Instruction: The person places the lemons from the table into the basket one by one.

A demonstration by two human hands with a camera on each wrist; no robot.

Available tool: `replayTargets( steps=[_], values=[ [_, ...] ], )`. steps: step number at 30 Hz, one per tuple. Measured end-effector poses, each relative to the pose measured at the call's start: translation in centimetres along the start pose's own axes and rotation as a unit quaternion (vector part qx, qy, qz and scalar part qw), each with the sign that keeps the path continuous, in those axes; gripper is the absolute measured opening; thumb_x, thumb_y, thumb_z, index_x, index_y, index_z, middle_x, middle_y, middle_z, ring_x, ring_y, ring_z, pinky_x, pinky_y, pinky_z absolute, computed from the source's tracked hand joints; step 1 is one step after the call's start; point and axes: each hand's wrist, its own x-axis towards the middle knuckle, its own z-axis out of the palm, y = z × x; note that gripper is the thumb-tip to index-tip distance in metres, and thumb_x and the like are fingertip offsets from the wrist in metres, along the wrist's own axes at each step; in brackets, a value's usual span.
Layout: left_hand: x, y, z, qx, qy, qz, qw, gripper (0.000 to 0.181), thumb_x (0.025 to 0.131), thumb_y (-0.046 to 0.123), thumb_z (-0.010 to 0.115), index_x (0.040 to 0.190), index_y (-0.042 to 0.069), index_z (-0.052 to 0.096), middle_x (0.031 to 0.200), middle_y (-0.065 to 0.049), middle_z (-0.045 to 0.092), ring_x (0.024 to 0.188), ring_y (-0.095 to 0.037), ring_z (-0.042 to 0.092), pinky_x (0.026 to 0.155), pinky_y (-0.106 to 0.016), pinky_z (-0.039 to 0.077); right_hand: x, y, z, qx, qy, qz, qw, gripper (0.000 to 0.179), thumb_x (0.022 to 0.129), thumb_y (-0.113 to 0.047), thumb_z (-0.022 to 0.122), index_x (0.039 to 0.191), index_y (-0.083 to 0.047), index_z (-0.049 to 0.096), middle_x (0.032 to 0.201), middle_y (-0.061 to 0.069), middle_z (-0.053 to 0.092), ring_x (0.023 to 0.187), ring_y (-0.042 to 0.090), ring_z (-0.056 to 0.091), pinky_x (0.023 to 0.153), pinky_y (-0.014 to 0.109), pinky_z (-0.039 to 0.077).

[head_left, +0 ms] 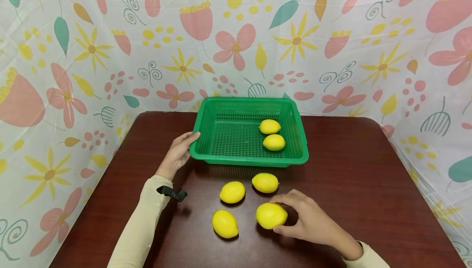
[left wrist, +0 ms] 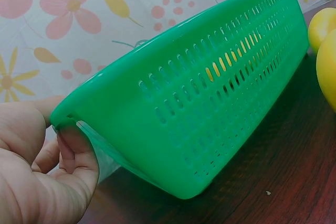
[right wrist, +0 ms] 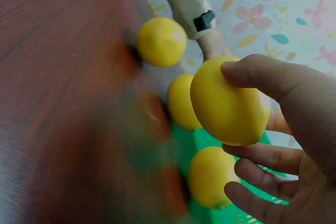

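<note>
Head view: the right hand (head_left: 313, 221) pinches a lemon (head_left: 271, 215), thumb and fingers parted by its width. A loose lemon (head_left: 265, 182) lies between it and the basket (head_left: 245, 160); two others (head_left: 225, 223) lie leftward. The left hand (head_left: 179, 152) grips the basket's left rim; inside are two more lemons (head_left: 274, 142). The table (head_left: 350, 169) is dark wood, with flowered cloth (head_left: 236, 71) behind.

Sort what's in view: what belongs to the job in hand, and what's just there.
In the job: green basket, gripped by left hand; lemon held by right hand; two lemons inside; three lemons outside.

Just there: table; flowered cloth; black strap.
</note>
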Motion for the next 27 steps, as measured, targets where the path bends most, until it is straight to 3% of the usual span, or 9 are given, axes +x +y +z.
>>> replayTargets(
  steps=[6, 13, 22, 27],
  values=[
    [0.0, -0.1, 0.0, -0.001, 0.003, -0.003, 1.0000, 0.050, 0.105, 0.024, 0.062, 0.147, 0.003, 0.045, 0.116, -0.005, 0.061, 0.097, -0.012, 0.068, 0.082, -0.025, 0.060, 1.3, -0.7, -2.3, 0.014, 0.003, -0.008, 0.9999, 0.051, 0.077, -0.040, 0.091, 0.121, -0.031, 0.068, 0.113, -0.022, 0.063, 0.097, 0.005, 0.058, 0.079, 0.031, 0.057],
    [0.0, 0.0, 0.1, 0.004, 0.003, -0.001, 1.0000, 0.050, 0.106, 0.026, 0.060, 0.148, 0.003, 0.045, 0.117, -0.005, 0.060, 0.097, -0.012, 0.068, 0.081, -0.024, 0.060, 3.5, -1.4, -5.8, 0.003, -0.007, -0.001, 1.0000, 0.051, 0.077, -0.043, 0.091, 0.121, -0.033, 0.068, 0.113, -0.023, 0.065, 0.098, 0.003, 0.057, 0.079, 0.027, 0.055],
    [0.0, -0.1, -0.1, 0.004, -0.003, -0.002, 1.0000, 0.051, 0.106, 0.026, 0.061, 0.148, 0.003, 0.044, 0.113, -0.004, 0.061, 0.094, -0.011, 0.068, 0.080, -0.024, 0.060, 7.2, -0.4, -9.6, -0.008, -0.031, 0.017, 0.9993, 0.049, 0.077, -0.045, 0.090, 0.120, -0.034, 0.069, 0.108, -0.023, 0.065, 0.095, 0.002, 0.058, 0.077, 0.029, 0.054],
    [0.2, -0.2, -0.1, 0.000, -0.009, 0.003, 0.9999, 0.054, 0.105, 0.026, 0.062, 0.149, 0.001, 0.043, 0.113, -0.003, 0.062, 0.096, -0.011, 0.068, 0.081, -0.024, 0.060, 9.5, 0.5, -11.3, -0.013, -0.051, 0.013, 0.9985, 0.051, 0.078, -0.045, 0.090, 0.121, -0.027, 0.069, 0.107, -0.018, 0.068, 0.094, 0.003, 0.060, 0.074, 0.029, 0.057]
  ],
)
